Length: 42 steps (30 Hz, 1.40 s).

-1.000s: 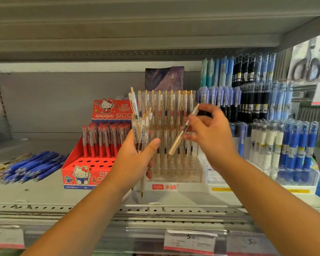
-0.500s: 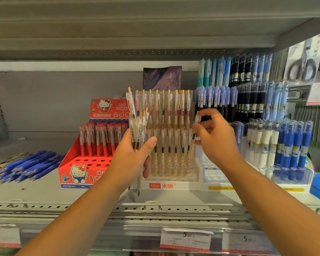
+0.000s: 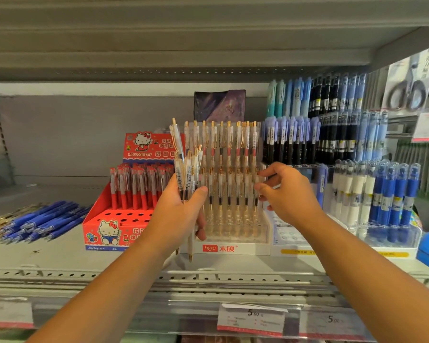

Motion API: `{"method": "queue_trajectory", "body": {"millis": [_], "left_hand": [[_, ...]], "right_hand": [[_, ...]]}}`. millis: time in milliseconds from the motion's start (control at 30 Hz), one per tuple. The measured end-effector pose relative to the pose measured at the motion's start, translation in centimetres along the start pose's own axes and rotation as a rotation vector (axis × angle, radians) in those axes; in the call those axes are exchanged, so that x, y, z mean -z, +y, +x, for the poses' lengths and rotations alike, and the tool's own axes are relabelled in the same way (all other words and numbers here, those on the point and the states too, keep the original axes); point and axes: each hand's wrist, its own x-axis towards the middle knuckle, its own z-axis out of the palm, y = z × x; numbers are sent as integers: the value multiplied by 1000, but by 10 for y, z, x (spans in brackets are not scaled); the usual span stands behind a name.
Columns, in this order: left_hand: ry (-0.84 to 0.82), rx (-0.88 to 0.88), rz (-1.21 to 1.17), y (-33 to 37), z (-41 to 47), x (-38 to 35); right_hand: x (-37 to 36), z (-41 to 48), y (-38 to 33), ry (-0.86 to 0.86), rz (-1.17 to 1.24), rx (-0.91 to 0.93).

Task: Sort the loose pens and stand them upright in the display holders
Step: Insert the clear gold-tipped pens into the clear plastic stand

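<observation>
**Left hand** (image 3: 181,214): closed round a bundle of clear-barrelled, gold-clipped pens (image 3: 186,169). The bundle is held upright with its tips hanging below the fist, just in front of the holder's left end.

**Right hand** (image 3: 290,194): fingers curled at the pen tops at the right end of the front row of the clear acrylic tiered holder with a white base (image 3: 248,248). Whether thumb and forefinger pinch a pen or only touch it cannot be told (the area is blurred).

**Holder contents:** both tiers stand upright and look nearly full.

**Step in hand, as judged:** seating one pen at the front row's right end. The next move probably calls for drawing a fresh pen from the bundle, finding a free hole and lowering it tip first.

**Outstanding:** loose blue pens (image 3: 40,219) lie flat on the grey metal shelf (image 3: 47,258), well apart to the left.

**Edges and room:**
- The red cardboard cartoon-cat carton of red pens (image 3: 114,219) stands just beside the holder on the left.
- The clear stand of blue and white pens (image 3: 382,194) stands just beside it on the right.
- The upper shelf hangs above the back row.
- Open room lies in front of the shelf lip.
</observation>
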Motion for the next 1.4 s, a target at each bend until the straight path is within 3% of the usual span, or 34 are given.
{"method": "queue_trajectory", "body": {"millis": [167,367,500,633,900,1000,1200,1400], "left_hand": [[17,-4,-29,4,-3,-1],[13,-40,-14,7,-3,2],[-16,-51,-1,7,-4,8],[-68,-71,-24,7,-5,14],[-66,-41,-47,7,-6,18],[-25,-3,-89,8,-6,18],[182,86,-191,11,-1,23],[253,-2,104,0,3,32]], "right_hand": [[3,-2,3,37,-29,33],[-2,-10,-14,256,-9,168],[-16,-22,-45,41,204,278],[-38,-24,-72,-193,499,104],[-58,-13,-88,-264,678,-33],[-61,-11,-87,-212,682,-54],[-59,-4,-82,63,769,-113],[-56,0,-73,120,691,-17]]}}
